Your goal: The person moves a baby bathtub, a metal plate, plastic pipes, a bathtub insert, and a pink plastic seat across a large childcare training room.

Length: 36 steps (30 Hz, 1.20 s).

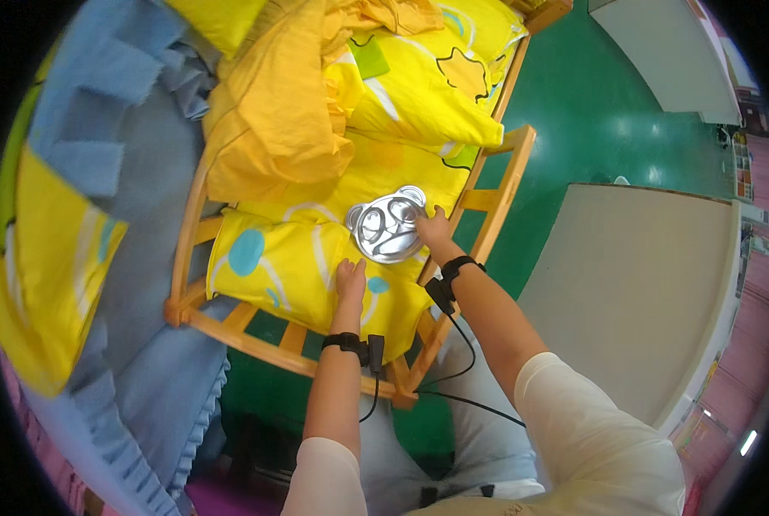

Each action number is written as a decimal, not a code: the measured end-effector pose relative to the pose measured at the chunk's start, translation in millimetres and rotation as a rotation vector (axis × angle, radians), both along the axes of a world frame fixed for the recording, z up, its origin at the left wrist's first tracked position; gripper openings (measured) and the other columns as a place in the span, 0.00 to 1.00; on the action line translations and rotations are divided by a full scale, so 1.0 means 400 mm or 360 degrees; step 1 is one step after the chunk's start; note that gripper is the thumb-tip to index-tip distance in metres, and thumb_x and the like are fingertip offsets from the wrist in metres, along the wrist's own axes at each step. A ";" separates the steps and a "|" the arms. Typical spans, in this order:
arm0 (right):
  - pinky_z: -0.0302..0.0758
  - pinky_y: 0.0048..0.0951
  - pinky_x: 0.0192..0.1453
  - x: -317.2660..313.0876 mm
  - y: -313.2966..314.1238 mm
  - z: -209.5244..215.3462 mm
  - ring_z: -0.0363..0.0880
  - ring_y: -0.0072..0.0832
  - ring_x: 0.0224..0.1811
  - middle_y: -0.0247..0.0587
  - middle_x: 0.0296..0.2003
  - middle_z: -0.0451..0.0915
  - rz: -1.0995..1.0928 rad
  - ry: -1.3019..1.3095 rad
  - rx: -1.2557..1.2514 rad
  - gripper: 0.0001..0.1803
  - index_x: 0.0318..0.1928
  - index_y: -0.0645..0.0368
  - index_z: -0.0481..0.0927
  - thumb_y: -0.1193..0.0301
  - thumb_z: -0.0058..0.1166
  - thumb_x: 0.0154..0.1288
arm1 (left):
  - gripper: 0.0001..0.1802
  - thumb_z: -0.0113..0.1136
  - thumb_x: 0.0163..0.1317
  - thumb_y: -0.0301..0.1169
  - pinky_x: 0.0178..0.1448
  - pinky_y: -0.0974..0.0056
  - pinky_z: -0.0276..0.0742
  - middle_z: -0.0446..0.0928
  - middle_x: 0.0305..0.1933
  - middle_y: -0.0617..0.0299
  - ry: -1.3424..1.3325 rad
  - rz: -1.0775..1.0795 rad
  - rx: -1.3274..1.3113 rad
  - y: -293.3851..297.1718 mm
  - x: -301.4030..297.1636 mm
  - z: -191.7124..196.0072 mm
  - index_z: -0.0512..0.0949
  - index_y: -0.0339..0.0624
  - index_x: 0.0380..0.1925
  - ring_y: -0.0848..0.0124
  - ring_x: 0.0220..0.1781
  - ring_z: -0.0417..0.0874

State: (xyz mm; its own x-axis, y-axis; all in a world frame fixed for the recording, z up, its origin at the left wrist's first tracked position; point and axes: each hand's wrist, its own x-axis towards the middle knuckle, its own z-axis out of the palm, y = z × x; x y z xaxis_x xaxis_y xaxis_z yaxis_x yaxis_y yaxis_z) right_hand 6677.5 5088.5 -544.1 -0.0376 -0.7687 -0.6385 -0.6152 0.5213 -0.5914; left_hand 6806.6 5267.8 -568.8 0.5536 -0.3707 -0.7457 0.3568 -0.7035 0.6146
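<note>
A shiny metal divided plate [388, 227], shaped like an animal head with two round ears, lies on yellow patterned bedding [333, 232] in a small wooden bed. My right hand [434, 230] is at the plate's right edge, its fingers closed on the rim beside one ear. Just below and left of the plate is my left hand [350, 277], close over a yellow pillow [273, 258]. Its fingertips are a little apart, with nothing visible between them. Both wrists wear black straps with small cabled devices.
A wooden bed rail [496, 202] runs along the right, and the slatted bed end [255, 341] is nearest me. An orange cloth [268, 129] is heaped on the left side. Grey-blue fabric [144, 232] covers a neighbouring surface. A pale panel [634, 284] stands on the green floor [539, 163].
</note>
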 end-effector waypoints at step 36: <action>0.73 0.25 0.35 -0.279 0.562 0.865 0.74 0.22 0.36 0.38 0.36 0.75 -0.1288 -0.0678 -0.0742 0.13 0.45 0.62 0.66 0.73 0.49 0.62 | 0.11 0.59 0.52 0.23 0.23 0.62 0.81 0.76 0.26 0.53 0.0348 -0.1457 -0.0739 -0.106 -0.013 0.901 0.71 0.29 0.34 0.65 0.22 0.80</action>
